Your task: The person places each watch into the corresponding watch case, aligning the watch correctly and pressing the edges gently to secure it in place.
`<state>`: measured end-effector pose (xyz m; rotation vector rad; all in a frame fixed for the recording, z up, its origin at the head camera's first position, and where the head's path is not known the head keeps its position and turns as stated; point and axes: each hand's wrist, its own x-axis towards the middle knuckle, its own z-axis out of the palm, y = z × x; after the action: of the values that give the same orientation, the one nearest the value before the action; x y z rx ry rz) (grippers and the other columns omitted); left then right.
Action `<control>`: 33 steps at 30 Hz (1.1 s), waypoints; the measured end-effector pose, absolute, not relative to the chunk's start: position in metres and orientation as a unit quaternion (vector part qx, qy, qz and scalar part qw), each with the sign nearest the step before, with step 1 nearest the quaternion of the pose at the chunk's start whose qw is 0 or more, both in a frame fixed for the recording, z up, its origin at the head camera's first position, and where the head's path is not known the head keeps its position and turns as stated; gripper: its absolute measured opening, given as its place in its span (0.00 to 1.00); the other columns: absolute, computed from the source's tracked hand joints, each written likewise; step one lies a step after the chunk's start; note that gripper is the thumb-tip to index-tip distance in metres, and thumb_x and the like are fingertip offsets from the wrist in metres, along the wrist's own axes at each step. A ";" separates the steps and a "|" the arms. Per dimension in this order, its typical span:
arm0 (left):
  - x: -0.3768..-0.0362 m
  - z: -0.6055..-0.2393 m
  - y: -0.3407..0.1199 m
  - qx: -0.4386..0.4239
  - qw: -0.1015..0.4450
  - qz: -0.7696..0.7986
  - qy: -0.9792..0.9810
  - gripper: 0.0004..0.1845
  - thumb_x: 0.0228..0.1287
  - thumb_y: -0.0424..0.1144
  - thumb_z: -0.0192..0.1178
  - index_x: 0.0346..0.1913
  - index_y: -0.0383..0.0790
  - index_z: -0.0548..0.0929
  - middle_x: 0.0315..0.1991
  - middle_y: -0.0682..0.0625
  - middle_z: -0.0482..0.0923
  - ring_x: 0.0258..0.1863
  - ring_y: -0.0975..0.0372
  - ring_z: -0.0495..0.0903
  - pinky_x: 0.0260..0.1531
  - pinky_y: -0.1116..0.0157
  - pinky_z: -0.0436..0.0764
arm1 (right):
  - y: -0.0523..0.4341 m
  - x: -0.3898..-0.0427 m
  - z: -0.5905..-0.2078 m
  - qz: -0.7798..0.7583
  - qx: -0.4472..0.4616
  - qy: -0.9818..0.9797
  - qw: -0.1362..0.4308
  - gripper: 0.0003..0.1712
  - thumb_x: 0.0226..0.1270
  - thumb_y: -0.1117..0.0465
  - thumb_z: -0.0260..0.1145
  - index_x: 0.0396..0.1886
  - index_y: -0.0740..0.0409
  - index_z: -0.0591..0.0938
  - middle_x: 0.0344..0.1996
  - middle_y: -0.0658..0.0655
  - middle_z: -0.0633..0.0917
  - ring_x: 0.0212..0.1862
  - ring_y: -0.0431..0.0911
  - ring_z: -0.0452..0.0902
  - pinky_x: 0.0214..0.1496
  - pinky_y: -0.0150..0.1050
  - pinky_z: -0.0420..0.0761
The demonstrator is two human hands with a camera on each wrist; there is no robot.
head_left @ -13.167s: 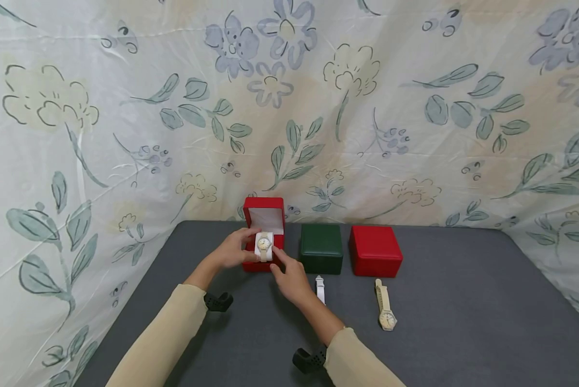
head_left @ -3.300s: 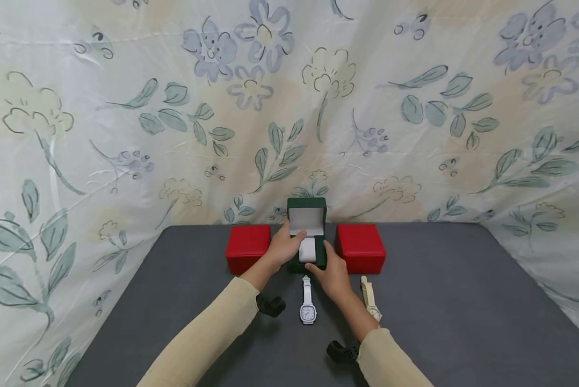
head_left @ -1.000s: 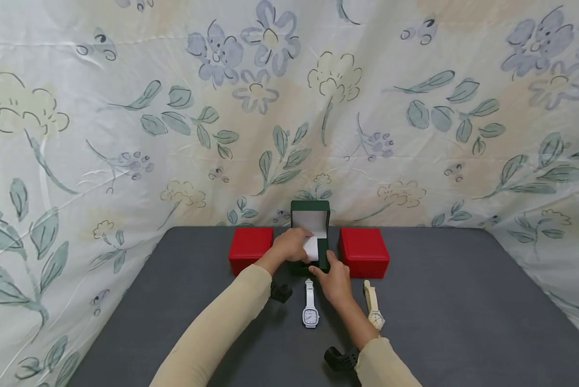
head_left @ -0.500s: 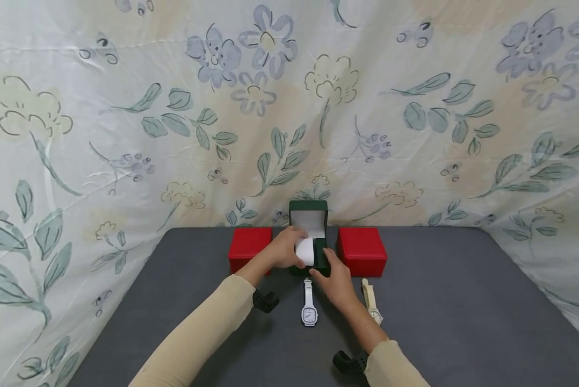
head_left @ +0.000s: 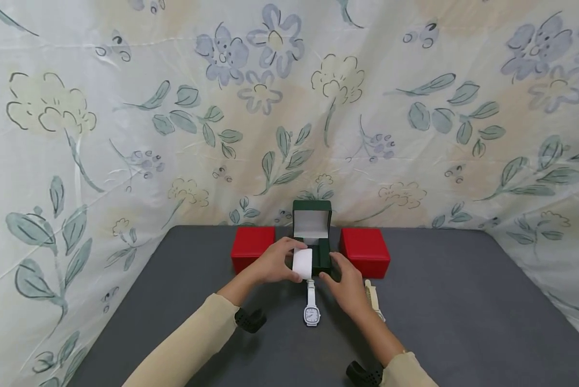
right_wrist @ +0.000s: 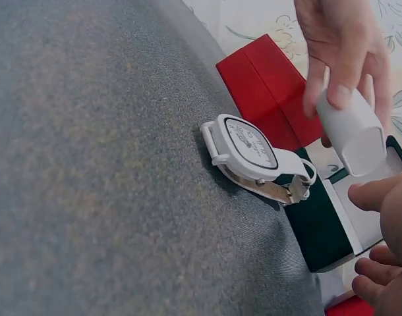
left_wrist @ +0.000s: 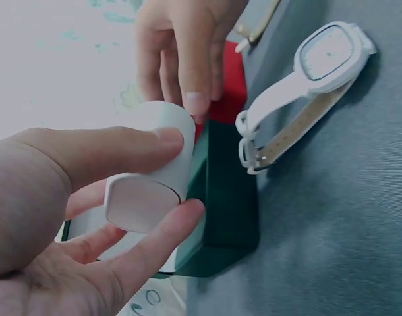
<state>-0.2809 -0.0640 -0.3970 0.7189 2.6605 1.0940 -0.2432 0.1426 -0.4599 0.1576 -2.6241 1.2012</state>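
Observation:
An open green box [head_left: 322, 257] stands at the back of the grey table [head_left: 463, 322], its white-lined lid upright. My left hand [head_left: 289, 258] pinches a white watch cushion [head_left: 302, 263] between thumb and fingers, just above the box's front edge; the left wrist view shows the cushion [left_wrist: 151, 181] clear of the box [left_wrist: 227, 204]. My right hand [head_left: 335, 269] hovers beside the box's front right, fingers relaxed, fingertips close to the cushion [right_wrist: 356, 135]. A white watch [head_left: 311, 309] lies flat in front of the box.
Shut red boxes stand left [head_left: 252, 247] and right [head_left: 365, 250] of the green one. A cream watch [head_left: 373, 298] lies behind my right hand, partly hidden. Flowered cloth [head_left: 125, 134] walls in the back and sides. Bare table stretches to the right.
My left hand has lifted the white cushion out of the green box and drawn it toward the front edge. My right hand came off the box's side and now hovers just right of it.

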 end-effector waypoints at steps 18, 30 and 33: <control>-0.256 -0.420 -0.093 0.235 0.104 0.407 0.877 0.35 0.50 0.39 0.74 0.63 0.48 0.71 0.62 0.46 0.69 0.59 0.48 0.72 0.50 0.52 0.82 | 0.151 -0.232 -0.457 0.418 0.107 -0.896 0.103 0.34 0.50 0.57 0.78 0.59 0.55 0.78 0.50 0.55 0.84 0.51 0.50 0.82 0.53 0.47 0.83; -0.251 -0.430 -0.104 0.265 0.118 0.397 0.871 0.34 0.51 0.39 0.73 0.63 0.49 0.71 0.60 0.49 0.70 0.57 0.53 0.70 0.41 0.66 0.83 | 0.151 -0.232 -0.463 0.338 0.177 -0.924 -0.018 0.50 0.41 0.40 0.79 0.66 0.49 0.73 0.62 0.55 0.76 0.63 0.52 0.70 0.61 0.58 0.75; -0.250 -0.432 -0.106 0.270 0.130 0.404 0.865 0.34 0.52 0.38 0.72 0.63 0.49 0.71 0.60 0.50 0.70 0.58 0.54 0.69 0.41 0.68 0.84 | 0.151 -0.232 -0.465 0.311 0.189 -0.931 -0.029 0.54 0.38 0.36 0.78 0.68 0.47 0.71 0.64 0.56 0.74 0.65 0.53 0.68 0.62 0.59 0.74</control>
<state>-0.2499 -0.1056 -0.4318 0.7837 2.5114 1.1724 -0.2319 0.1511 -0.4652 0.6037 -2.9800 0.9967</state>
